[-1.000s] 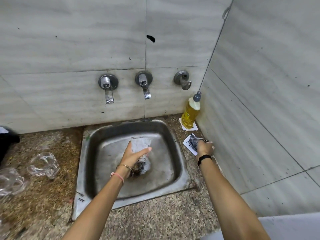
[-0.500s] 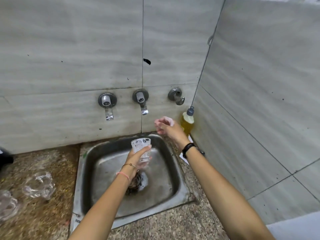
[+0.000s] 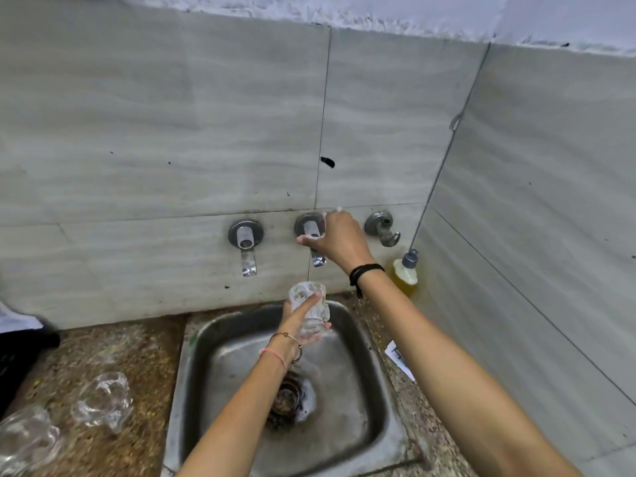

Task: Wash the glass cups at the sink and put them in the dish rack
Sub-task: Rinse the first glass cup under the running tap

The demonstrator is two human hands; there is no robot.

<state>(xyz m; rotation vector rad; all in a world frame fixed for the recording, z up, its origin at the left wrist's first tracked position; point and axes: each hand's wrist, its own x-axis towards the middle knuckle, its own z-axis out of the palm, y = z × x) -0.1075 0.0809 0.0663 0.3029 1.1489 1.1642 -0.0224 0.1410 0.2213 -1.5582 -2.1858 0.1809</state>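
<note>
My left hand (image 3: pixel 298 321) grips a clear glass cup (image 3: pixel 308 306) upright over the back of the steel sink (image 3: pixel 358 425), just below the middle tap (image 3: pixel 315 242). My right hand (image 3: pixel 335 237) is up at the wall, its fingers curled round the middle tap's handle. Two more clear glass cups lie on the counter at the left, one (image 3: pixel 103 402) near the sink and one (image 3: pixel 25 438) at the frame's edge.
A second tap (image 3: pixel 246 241) is left of the middle one, a third fitting (image 3: pixel 382 228) right of it. A yellow soap bottle (image 3: pixel 406 273) stands in the corner, a paper scrap (image 3: pixel 399 359) beside the sink. A dark object (image 3: pixel 20 356) sits far left. Scourer (image 3: pixel 287 401) lies at the drain.
My right hand has risen from the counter by the paper scrap to the middle tap. My left hand has lifted the cup higher, toward the spout. The view has tilted up.
</note>
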